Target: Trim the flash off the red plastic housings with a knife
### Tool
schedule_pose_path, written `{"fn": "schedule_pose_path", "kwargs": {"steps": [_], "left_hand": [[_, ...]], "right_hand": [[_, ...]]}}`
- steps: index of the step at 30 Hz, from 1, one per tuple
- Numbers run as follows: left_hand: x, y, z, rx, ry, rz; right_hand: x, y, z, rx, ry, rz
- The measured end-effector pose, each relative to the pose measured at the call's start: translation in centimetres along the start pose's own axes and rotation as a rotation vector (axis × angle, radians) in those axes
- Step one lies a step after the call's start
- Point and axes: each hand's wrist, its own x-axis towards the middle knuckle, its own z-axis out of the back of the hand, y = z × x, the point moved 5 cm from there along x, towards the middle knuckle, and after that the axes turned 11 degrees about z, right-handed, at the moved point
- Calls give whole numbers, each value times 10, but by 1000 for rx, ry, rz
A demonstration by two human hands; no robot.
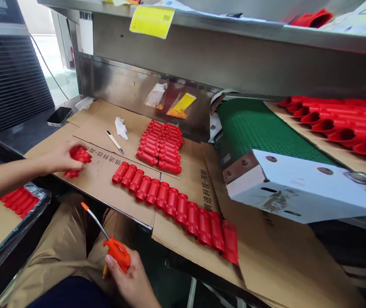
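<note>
Left fingers (pixel 70 159) grip red parts (pixel 80 154) over the counter's (pixel 97 188) near edge; right fingers (pixel 128 267) wrap an orange air gun (pixel 117 253), beyond that edge.

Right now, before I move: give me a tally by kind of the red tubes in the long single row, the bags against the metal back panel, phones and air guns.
Red tubes in the row: 12
Bags against the panel: 2
Phone: 1
Air gun: 1
Total: 16
</note>
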Motion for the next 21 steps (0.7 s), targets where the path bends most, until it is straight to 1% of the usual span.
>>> {"fn": "schedule_pose_path", "kwargs": {"steps": [2, 4, 5, 6, 8, 9, 10, 12, 16, 18, 21], "left_hand": [[-34, 34, 13, -194, 72, -54], [-70, 76, 16, -395, 117, -83], [-88, 97, 11, -617, 182, -97], [-103, 117, 5, -783, 222, -92], [-125, 150, -9, -1007, 259, -91], [-131, 162, -15, -1064, 256, -89], [-136, 173, -19, -1100, 245, -89], [-140, 191, -19, -1141, 207, -84], [-144, 224, -6, -1194, 149, -65], [-149, 237, -1, -1223, 125, -54], [-156, 248, 0, -1279, 94, -22]], "right_hand": [[3, 21, 9, -74, 19, 75], [11, 46, 10, -143, 110, 151], [16, 59, 9, -167, 158, 182], [22, 70, 5, -186, 214, 197], [35, 89, -6, -227, 320, 183], [42, 97, -13, -254, 373, 156], [48, 103, -20, -285, 422, 123], [59, 113, -35, -348, 511, 55], [72, 128, -58, -459, 649, -31], [78, 133, -65, -509, 681, -35], [87, 140, -71, -533, 673, -11]]}}
